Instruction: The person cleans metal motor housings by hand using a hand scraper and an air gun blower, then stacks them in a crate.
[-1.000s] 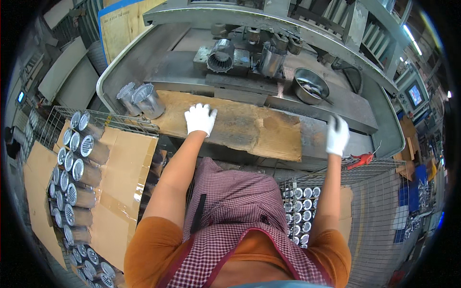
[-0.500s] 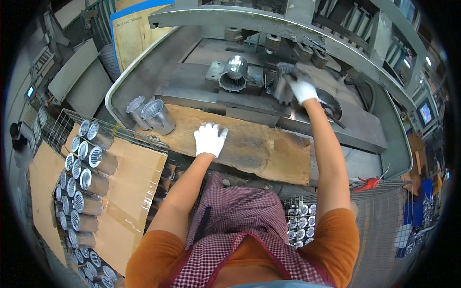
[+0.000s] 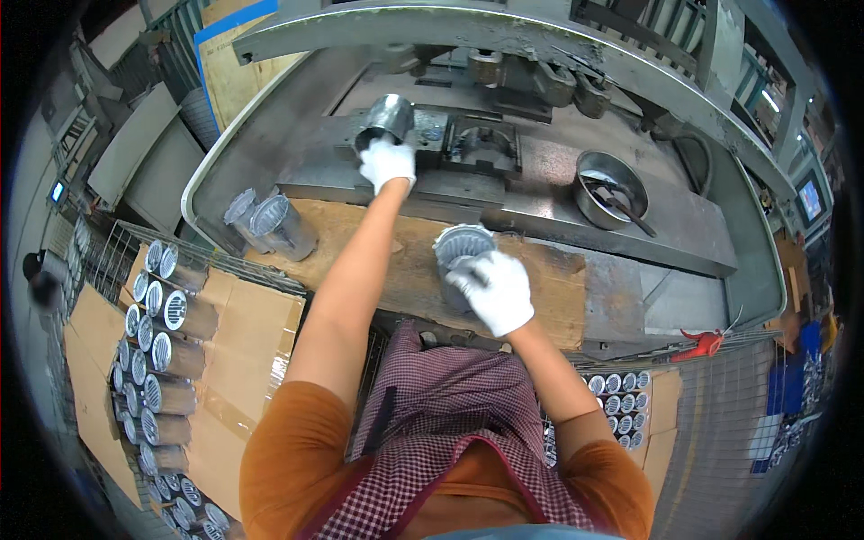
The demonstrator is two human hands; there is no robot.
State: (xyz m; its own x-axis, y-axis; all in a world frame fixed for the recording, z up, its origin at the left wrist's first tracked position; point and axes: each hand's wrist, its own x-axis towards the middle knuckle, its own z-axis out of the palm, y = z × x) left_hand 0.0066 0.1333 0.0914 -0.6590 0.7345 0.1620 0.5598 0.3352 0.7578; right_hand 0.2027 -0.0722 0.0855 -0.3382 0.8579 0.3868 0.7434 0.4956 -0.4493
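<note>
Both hands wear white gloves. My left hand (image 3: 389,164) reaches into the machine, its fingers closed on the near end of a shiny metal cylinder (image 3: 389,117) at the left fixture. Whether that cylinder rests on the fixture is hidden. Closer to me, my right hand (image 3: 495,292) grips a ribbed, cup-like metal cylinder (image 3: 462,245), its ribbed end up, over the wooden board (image 3: 549,279). To the right of the left fixture, a second fixture (image 3: 484,144) has no cylinder on it. Two similar cylinders (image 3: 282,225) stand at the board's left end.
A metal bowl (image 3: 621,211) with a dark-handled tool sits on the machine bed at right. The machine's crossbeam (image 3: 432,27) spans overhead. Many cylinders (image 3: 171,355) lie stacked by cardboard at left; more (image 3: 621,405) fill a crate at lower right. A red-handled tool (image 3: 702,344) hangs by the right edge.
My right hand has brought a ribbed cylinder from the right fixture back toward me over the board. My left hand has left the board and reached forward to the other cylinder.
</note>
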